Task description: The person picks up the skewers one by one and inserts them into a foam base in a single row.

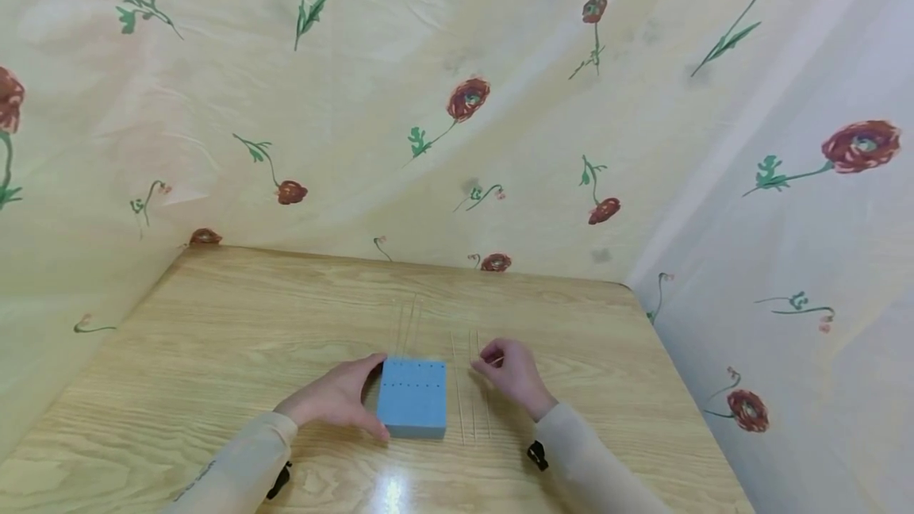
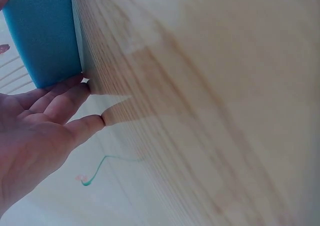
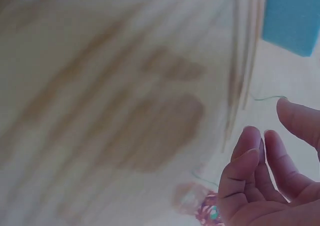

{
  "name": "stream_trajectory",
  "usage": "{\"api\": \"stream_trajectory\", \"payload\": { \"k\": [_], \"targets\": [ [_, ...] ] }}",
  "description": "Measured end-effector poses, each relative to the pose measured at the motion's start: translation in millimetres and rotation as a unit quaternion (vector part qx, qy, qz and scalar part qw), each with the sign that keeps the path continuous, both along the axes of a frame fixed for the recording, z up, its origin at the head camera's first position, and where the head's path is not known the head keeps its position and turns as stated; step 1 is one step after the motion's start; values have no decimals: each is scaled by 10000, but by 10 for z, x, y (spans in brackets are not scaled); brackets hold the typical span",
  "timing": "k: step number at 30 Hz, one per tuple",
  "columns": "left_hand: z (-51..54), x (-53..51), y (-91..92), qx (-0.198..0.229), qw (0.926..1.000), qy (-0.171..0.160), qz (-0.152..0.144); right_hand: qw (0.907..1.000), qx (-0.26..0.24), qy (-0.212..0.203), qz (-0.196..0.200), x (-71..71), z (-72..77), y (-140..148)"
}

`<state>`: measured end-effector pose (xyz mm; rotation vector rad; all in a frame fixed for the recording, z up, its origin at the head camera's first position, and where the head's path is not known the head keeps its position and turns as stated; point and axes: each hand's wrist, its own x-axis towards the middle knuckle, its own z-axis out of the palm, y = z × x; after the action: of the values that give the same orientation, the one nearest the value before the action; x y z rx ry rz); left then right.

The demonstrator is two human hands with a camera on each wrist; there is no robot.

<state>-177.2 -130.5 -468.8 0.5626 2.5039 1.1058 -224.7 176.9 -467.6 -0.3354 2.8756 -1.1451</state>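
The left hand (image 1: 336, 397) holds the blue block (image 1: 412, 407) between thumb and fingers; the right hand (image 1: 516, 375), loosely curled and holding nothing, is near thin sticks (image 1: 459, 403) right of it.

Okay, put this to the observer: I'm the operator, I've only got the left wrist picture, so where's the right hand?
Observer: It's to the right of the blue block; in the head view the right hand is beside some loose thin sticks.
Operator: Is it pinching a stick?
Observer: I see none pinched; the right wrist view shows a gap between its thumb and fingertips.
Operator: And what's on the block's top?
Observer: Two rows of small dark holes.
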Motion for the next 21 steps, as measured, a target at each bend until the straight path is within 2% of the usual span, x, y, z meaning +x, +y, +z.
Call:
{"api": "stream_trajectory", "payload": {
  "k": [9,15,21],
  "targets": [
    [-11,-2,-3,-4,10000,-4,-25,9979,203,-585,-183,56,-44,74],
    [-14,-7,-4,2,10000,13,-31,9949,440,-833,-348,73,-44,82],
    [-10,-12,-6,-14,10000,17,-38,9924,765,-919,-274,62,-24,84]
  ]
}}
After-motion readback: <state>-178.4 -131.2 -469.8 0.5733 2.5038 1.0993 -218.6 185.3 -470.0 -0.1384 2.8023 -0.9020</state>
